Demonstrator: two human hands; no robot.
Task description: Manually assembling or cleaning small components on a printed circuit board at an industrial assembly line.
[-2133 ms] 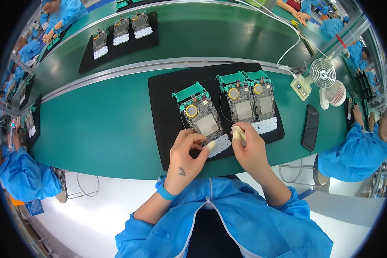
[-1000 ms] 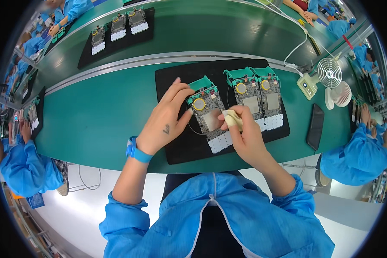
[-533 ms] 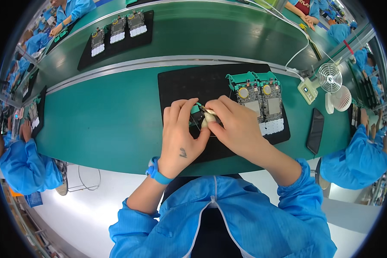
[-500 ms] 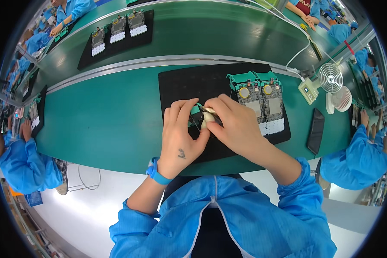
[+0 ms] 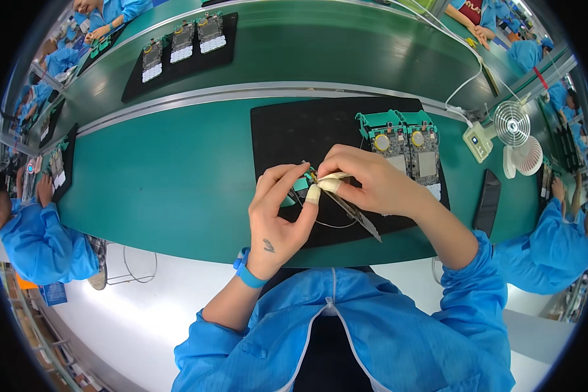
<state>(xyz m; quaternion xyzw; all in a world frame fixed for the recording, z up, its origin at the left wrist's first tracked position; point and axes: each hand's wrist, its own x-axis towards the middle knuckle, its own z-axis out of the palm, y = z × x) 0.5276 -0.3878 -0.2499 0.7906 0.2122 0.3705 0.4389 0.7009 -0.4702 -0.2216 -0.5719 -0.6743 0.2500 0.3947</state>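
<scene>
My left hand (image 5: 276,212) and my right hand (image 5: 369,179) meet over a black mat (image 5: 287,134). Between them is a circuit board (image 5: 358,217), tilted nearly edge-on, with a green plastic piece (image 5: 300,183) at its upper end. The left fingers and thumb close around that green end. With a pinch of thumb and forefinger, the right hand grips the board near the same end; the exact contact is partly hidden. Pale finger cots cover the left thumb and some right fingertips. A thin wire (image 5: 336,226) loops below the board.
Two circuit boards with green plastic frames (image 5: 398,119) lie at the mat's right. Beyond are a black phone (image 5: 486,204), a small fan (image 5: 511,124) and a pale box with a cable (image 5: 478,142). Across a metal rail, another mat (image 5: 134,88) bears three boards. Co-workers sit around.
The board has tilted out from under my right hand, so its lower end now shows toward the lower right. My right fingers have shifted their pinch. The whole view has moved slightly.
</scene>
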